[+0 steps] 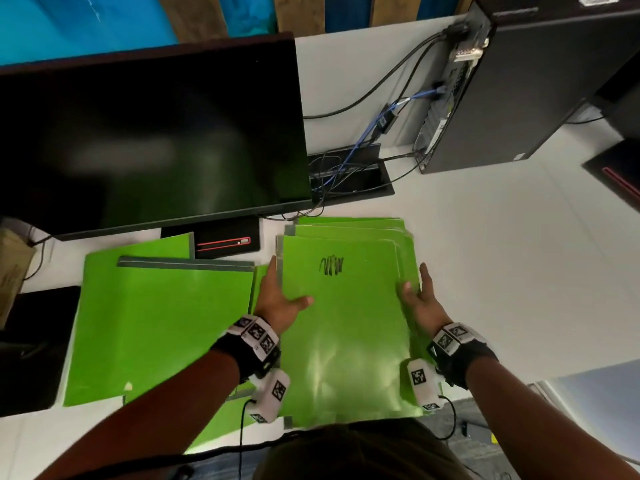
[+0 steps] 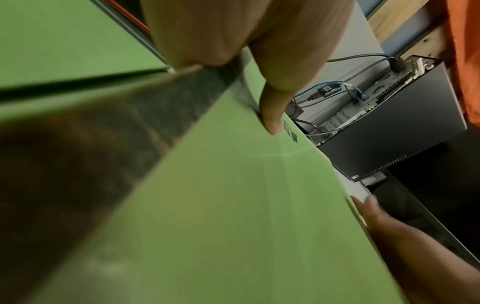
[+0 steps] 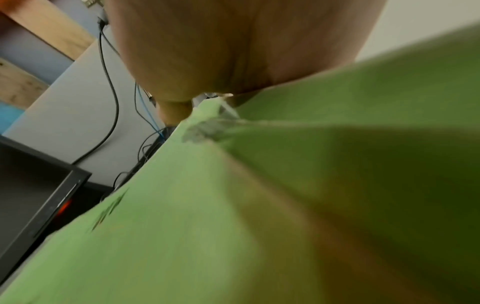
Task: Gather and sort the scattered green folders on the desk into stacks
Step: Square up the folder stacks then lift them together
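2 hands on 1 pile: my left hand [image 1: 277, 299] clasps the left edge of the top folder [image 1: 346, 323], thumb on its face, fingers under the edge; my right hand [image 1: 420, 299] pinches the right edges of the fanned stack [image 1: 398, 230] beneath, thumb on top. Pile sits on the desk [image 1: 502, 271] directly ahead, between both hands, long axis running away from me toward the monitor [image 1: 149, 133]. Neither hand is nearer. A second spread of folders [image 1: 156, 323] lies left, closer to my left hand. Squaring likely comes next. Head view shows the fan's offset corners; left wrist view shows the grey spine strip [image 2: 182, 98] under my thumb; right wrist view is blurred.
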A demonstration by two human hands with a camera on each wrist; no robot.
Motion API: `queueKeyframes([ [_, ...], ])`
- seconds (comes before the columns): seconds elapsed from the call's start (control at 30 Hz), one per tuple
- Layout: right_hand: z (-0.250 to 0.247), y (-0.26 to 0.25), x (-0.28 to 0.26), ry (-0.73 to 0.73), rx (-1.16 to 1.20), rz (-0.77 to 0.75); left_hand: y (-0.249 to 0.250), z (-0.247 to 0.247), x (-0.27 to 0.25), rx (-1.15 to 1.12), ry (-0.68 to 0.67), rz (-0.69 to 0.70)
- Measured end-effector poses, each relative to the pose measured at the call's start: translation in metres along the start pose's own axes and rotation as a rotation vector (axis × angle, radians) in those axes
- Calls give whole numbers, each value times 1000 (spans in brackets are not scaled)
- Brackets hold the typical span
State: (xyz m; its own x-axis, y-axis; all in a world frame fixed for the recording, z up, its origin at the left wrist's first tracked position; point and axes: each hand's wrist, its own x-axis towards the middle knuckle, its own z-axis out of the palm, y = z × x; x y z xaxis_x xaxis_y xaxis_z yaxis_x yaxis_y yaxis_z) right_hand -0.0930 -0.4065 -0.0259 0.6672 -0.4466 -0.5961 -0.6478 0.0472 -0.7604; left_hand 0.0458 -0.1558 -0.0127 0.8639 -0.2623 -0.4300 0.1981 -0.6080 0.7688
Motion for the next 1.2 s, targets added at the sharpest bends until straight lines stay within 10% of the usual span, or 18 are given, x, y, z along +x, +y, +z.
queueKeyframes([
  [0.37,0,-3,12,45,-182,-53,10,-15,28,157,92,94],
  [0.47,0,0,16,61,-197,-49,-11,-81,68,499,138,180],
  [0.63,1,1,19,78,-211,-41,-37,-149,93,1305,-268,137],
  [1.2,0,-2,19,95,-272,-18,-39,-179,83,1180,-195,135],
])
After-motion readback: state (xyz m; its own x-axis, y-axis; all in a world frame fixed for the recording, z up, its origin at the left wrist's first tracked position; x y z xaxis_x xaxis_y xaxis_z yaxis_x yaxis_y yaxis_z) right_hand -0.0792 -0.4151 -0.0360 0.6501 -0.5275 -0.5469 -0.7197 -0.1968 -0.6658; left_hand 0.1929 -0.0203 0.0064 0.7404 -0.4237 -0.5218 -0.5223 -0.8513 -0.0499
